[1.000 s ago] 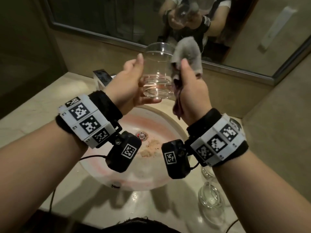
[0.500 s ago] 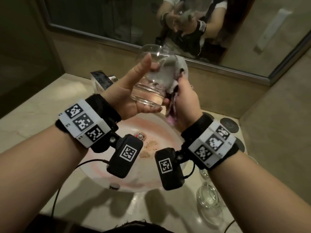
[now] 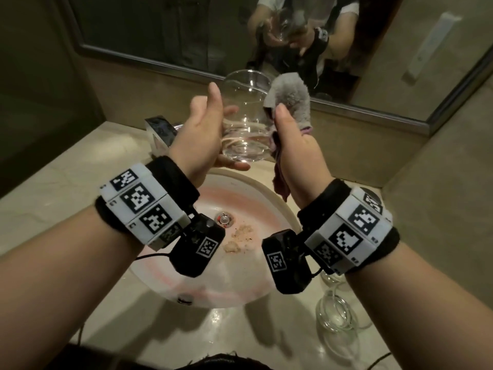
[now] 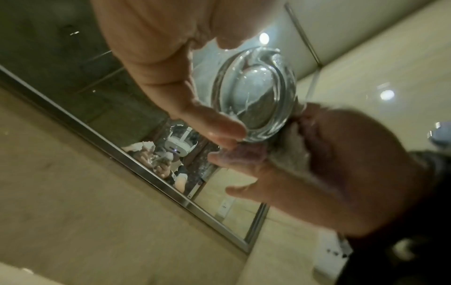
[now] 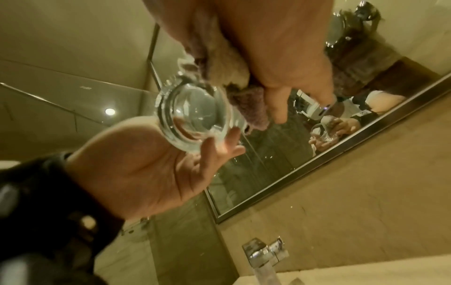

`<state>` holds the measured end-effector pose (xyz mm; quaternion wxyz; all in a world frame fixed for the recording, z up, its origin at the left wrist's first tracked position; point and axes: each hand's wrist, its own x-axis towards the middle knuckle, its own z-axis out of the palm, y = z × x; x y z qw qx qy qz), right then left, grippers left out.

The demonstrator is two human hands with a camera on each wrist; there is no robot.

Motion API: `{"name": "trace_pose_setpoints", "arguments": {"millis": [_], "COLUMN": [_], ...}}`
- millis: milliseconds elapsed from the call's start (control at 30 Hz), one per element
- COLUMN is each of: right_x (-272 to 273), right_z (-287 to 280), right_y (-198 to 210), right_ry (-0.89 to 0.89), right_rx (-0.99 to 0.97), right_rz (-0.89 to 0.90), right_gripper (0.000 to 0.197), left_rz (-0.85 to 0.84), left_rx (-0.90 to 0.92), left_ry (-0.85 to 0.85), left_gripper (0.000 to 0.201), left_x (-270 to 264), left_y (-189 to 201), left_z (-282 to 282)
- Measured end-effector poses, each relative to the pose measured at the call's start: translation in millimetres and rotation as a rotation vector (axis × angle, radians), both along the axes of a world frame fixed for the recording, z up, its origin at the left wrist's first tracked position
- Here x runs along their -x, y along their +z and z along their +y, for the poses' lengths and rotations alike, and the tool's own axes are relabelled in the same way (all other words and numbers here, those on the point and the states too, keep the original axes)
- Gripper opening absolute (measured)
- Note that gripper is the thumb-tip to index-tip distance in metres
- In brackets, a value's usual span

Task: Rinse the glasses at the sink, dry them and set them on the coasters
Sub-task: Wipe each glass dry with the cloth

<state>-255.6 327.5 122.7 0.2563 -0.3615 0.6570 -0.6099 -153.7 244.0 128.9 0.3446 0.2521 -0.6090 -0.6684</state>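
Observation:
A clear glass stands nearly upright in the air above the sink. My left hand holds it from the left, fingers curled under its thick base and thumb raised along the wall. My right hand grips a grey cloth and presses it against the glass's right side. The left wrist view looks up at the glass base, with the cloth bunched in my right hand. A dark round coaster peeks out behind my right wristband.
A chrome tap stands at the back left of the basin. Crumbly residue lies near the drain. More clear glasses stand on the counter at the lower right. A mirror runs along the wall behind.
Half a second ago the glass leaned right with the cloth at its mouth. It is now back nearly upright, and the cloth sits against its outer right side.

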Motion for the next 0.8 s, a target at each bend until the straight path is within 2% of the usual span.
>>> {"name": "trace_pose_setpoints", "arguments": {"millis": [67,133,233,333,400,500,567,667,733,800], "right_x": [2,2,1,7,10,10,13,2,-8,-21], "right_z": [0,2,5,4,4,3,0,1,7,15], "right_y": [-2,0,10,11,17,30,31,36,40,44], "right_ry": [0.003,0.082,0.229,0.325,0.354,0.235,0.084,-0.030,-0.075,-0.057], "right_rx": [-0.046,0.014,0.114,0.112,0.026,-0.077,-0.109,-0.189,-0.224,-0.255], "right_rz": [0.064,-0.033,-0.225,-0.275,-0.235,-0.171,-0.127,0.044,0.131,0.312], "right_gripper": [0.060,0.043,0.035,0.032,0.033,0.021,0.037,0.024,0.049,0.066], "left_rz": [-0.014,-0.002,0.114,0.151,0.175,0.226,0.220,0.169,0.131,0.058], "left_rx": [-0.113,-0.188,-0.238,-0.186,-0.138,-0.124,-0.083,-0.042,-0.026,0.069], "left_ry": [-0.102,-0.274,-0.528,-0.602,-0.626,-0.662,-0.632,-0.501,-0.419,-0.353], "left_gripper": [0.083,0.114,0.128,0.144,0.145,0.136,0.135,0.132,0.124,0.113], "left_x": [-2,-7,-11,-9,-9,-15,-19,-24,-27,-30], "left_y": [0,-1,-2,-1,-2,-4,-5,-8,-9,-12], "left_z": [-3,-8,-11,-8,-8,-9,-10,-13,-13,-14]}}
